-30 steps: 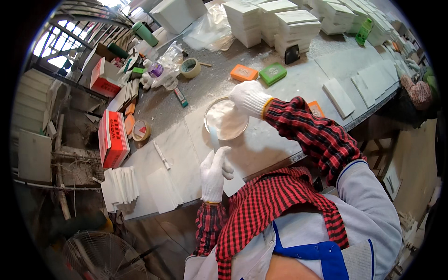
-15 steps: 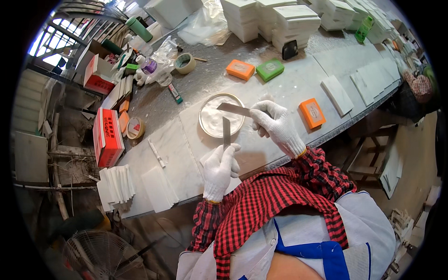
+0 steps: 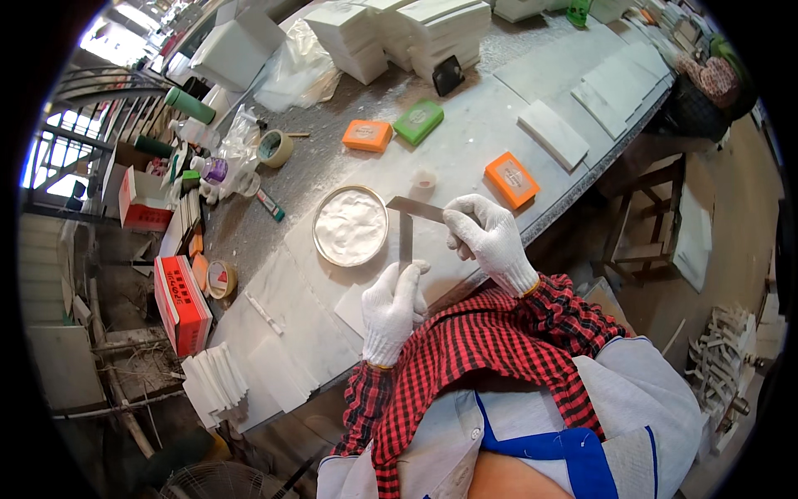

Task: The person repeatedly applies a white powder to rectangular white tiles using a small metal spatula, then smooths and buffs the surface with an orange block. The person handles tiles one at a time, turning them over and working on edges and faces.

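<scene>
My left hand (image 3: 392,306), in a white knit glove, is closed around a flat metal blade (image 3: 406,241) that points away from me. My right hand (image 3: 489,239), gloved alike, grips a second flat metal blade (image 3: 418,209) pointing left. The two blades cross or nearly meet near their tips; I cannot tell whether they touch. Just left of them stands a round tin (image 3: 315,234) of smooth white paste (image 3: 352,223). Beyond the right blade is a small translucent cup-like thing (image 3: 423,181). A white tile (image 3: 352,306) lies beside my left hand, partly hidden.
Orange boxes (image 3: 512,180) and a green box (image 3: 418,121) lie on the stone-topped table. Stacked white tiles (image 3: 449,37) stand at the back. Tape (image 3: 275,148), bottles (image 3: 214,170) and a red-white carton (image 3: 182,304) are leftward. Another person (image 3: 706,79) is at far right.
My view has turned, shifting the table's things leftward in it. Both blades have come away from over the tin to its right side. Each hand keeps its blade.
</scene>
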Demonstrator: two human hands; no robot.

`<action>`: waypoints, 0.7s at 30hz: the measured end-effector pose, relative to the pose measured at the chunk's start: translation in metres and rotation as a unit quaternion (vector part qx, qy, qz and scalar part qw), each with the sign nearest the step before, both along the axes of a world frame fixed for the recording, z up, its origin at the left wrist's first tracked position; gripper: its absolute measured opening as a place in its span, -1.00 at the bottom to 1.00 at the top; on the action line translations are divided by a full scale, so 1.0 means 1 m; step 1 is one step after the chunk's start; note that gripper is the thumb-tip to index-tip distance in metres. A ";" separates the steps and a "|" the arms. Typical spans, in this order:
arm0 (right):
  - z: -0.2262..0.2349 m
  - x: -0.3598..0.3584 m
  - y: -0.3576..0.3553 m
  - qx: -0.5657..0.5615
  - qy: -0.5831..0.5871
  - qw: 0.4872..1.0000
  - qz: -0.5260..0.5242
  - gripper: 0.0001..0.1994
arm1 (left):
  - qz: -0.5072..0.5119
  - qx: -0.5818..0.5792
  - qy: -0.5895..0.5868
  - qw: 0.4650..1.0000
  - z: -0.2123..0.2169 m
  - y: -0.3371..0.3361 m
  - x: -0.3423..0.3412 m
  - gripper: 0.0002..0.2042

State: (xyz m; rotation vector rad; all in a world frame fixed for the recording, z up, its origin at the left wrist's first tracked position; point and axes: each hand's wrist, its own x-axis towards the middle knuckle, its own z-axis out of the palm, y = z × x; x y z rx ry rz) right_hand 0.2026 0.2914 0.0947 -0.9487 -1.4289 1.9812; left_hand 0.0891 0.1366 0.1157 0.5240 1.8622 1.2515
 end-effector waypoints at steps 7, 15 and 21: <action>-0.015 0.018 -0.030 0.024 -0.025 0.999 0.023 -0.83 | -0.028 0.010 -0.018 0.999 0.003 0.004 0.004 -0.72; -0.020 0.031 -0.024 0.096 -0.035 0.995 -0.004 -0.85 | -0.081 0.015 -0.040 0.996 -0.011 0.009 0.003 -0.71; -0.017 0.032 -0.017 0.101 -0.039 0.991 -0.079 -0.88 | -0.099 0.014 -0.043 0.994 -0.003 0.015 0.005 -0.70</action>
